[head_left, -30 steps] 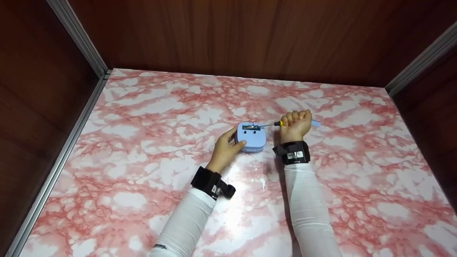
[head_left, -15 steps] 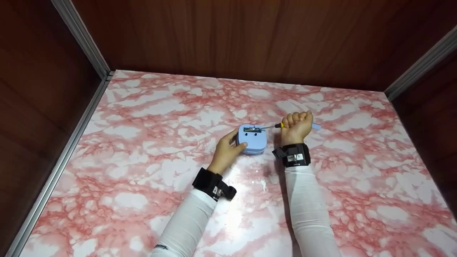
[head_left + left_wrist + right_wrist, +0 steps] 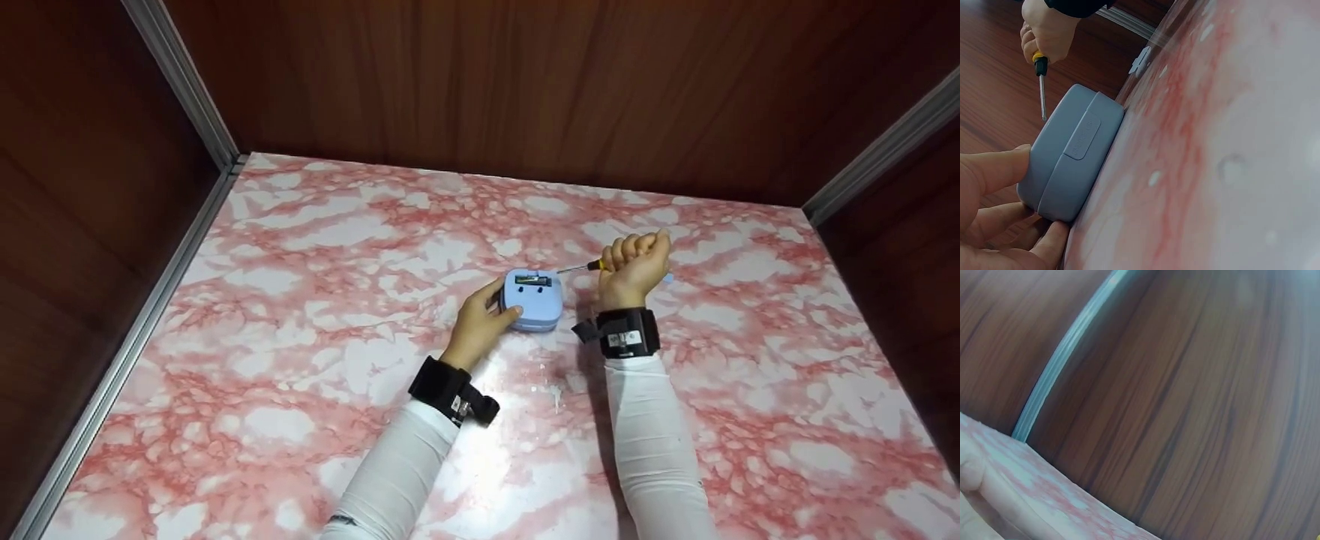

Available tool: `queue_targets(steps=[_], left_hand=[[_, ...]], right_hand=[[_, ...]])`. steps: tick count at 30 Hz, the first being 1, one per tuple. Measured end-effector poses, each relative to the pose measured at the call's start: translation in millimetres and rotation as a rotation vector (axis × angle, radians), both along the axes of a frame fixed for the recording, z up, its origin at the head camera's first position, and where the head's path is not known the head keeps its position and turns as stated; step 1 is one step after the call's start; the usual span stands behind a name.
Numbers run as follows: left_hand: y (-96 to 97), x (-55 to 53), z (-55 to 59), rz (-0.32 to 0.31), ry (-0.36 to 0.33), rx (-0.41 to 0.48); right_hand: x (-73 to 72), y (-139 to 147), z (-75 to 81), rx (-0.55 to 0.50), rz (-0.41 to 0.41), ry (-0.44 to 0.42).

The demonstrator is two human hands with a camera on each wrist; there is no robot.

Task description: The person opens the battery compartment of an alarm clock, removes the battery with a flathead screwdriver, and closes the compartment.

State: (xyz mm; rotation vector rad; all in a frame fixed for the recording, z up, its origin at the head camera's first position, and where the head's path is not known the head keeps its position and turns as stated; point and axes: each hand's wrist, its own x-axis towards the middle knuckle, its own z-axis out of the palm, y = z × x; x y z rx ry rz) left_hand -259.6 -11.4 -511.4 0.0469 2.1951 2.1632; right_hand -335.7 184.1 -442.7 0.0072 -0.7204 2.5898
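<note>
A light blue rounded box [image 3: 534, 307] sits on the table, its top slot holding a dark cylinder [image 3: 532, 280] that looks like a battery. Two small dark holes show below the slot. My left hand [image 3: 480, 322] grips the box's left side, thumb on top; the left wrist view shows its fingers around the box [image 3: 1072, 152]. My right hand [image 3: 634, 266] holds a screwdriver [image 3: 595, 265] with a black and yellow handle. Its tip is just off the box's upper right corner. Part of the right hand [image 3: 999, 506] shows in the right wrist view.
A small flat light blue piece [image 3: 668, 278] lies on the table beyond my right hand, mostly hidden by it. The red and white marbled table [image 3: 315, 300] meets brown wood-grain walls [image 3: 495, 82] with metal corner strips [image 3: 184, 86].
The screwdriver tip has left the slot's right end and moved right, away from the box, with my right hand. The left hand keeps its hold. The whole view has shifted slightly down.
</note>
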Motion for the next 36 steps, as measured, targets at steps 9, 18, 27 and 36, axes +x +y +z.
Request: queue_targets(steps=[9, 18, 27, 36], left_hand=[[-3.2, 0.0, 0.4, -0.001, -0.011, 0.002], [-4.2, -1.1, -1.4, -0.002, 0.005, -0.020], [-2.6, -0.3, -0.1, 0.001, 0.000, -0.011], [-1.6, 0.1, -0.2, -0.003, -0.015, 0.033]], right_hand=[[-11.0, -11.4, 0.2, 0.444, -0.065, 0.244], [-24.7, -1.8, -7.1, 1.153, -0.118, 0.407], [-43.3, 25.6, -19.9, 1.676, -0.139, 0.417], [-54.6, 48.4, -28.6, 2.079, -0.036, 0.345]])
